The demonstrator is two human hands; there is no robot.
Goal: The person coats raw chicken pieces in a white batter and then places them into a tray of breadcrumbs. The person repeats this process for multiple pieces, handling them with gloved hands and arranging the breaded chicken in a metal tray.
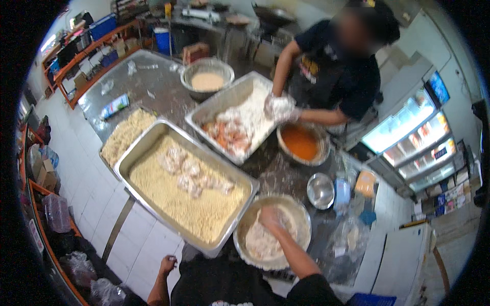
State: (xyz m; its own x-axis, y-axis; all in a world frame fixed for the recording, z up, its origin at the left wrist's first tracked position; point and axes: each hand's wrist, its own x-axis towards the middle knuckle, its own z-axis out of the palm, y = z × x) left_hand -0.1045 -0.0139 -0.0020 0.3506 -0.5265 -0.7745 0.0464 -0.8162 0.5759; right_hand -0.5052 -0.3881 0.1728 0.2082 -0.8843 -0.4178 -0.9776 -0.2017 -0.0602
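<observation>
My right hand (270,218) dips into a metal bowl (302,244) of pale, wet batter (258,241). Its fingertips are partly hidden in the mix, so whether they grip a piece is unclear. Left of the bowl is a deep steel pan (153,191) of yellowish crumbs (183,214). Several batter-coated pieces, likely chicken (191,166), lie on the crumbs. Low beside my body and short of the pan, my left hand (168,264) hangs with loosely curled fingers and nothing visible in it.
Across the table a co-worker's floury hands (281,108) are over a steel pan (197,114) of flour and reddish meat pieces (229,134). Around it stand a bowl of orange liquid (302,143), a bowl of beige liquid (206,81), a small steel bowl (320,190) and a crumb-filled tray (128,132).
</observation>
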